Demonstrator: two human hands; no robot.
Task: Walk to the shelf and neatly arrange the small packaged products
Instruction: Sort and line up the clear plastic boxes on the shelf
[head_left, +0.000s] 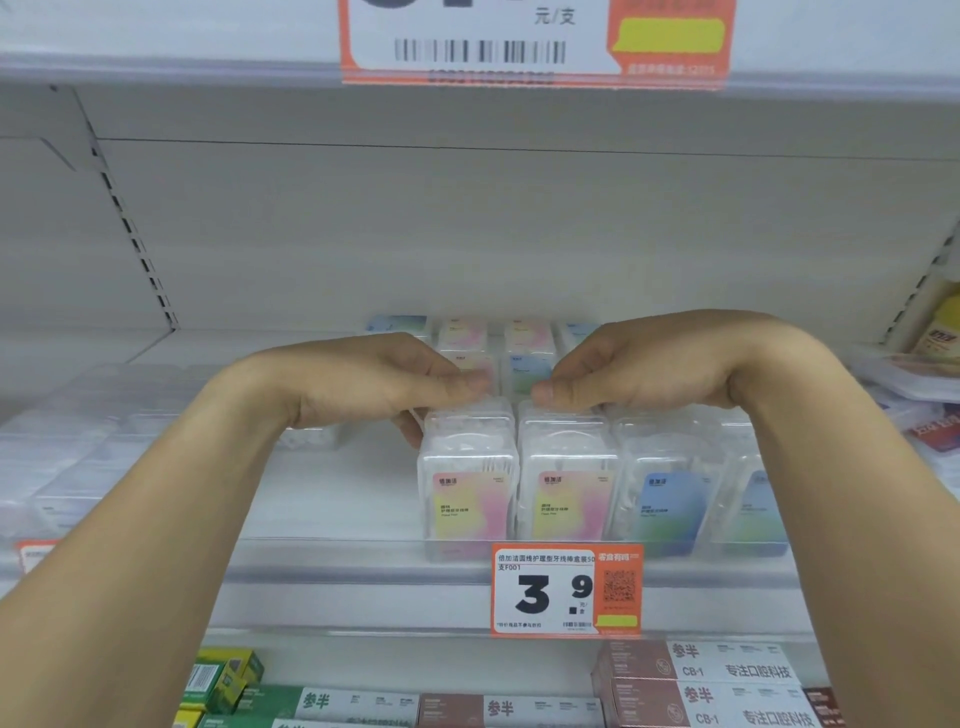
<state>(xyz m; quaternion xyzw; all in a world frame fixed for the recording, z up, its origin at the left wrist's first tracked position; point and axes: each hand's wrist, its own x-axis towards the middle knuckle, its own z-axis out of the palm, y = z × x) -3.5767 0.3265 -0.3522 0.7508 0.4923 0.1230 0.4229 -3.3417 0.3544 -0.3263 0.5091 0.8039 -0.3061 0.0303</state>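
Both hands, left (384, 379) and right (623, 364), curl lightly onto clear floss-pick boxes (470, 478) beneath.

An orange-edged price tag (566, 590) reading 3.9 hangs on the clear front rail (322, 582) of the shelf. A larger price tag (535, 39) with a barcode is fixed to the shelf edge above. Below, long white, green and brown boxes (727, 686) lie in rows, with small green and yellow boxes (223, 675) tilted at the lower left. At the far right stands a yellow package (940, 332). The back panel (467, 218) is plain white.
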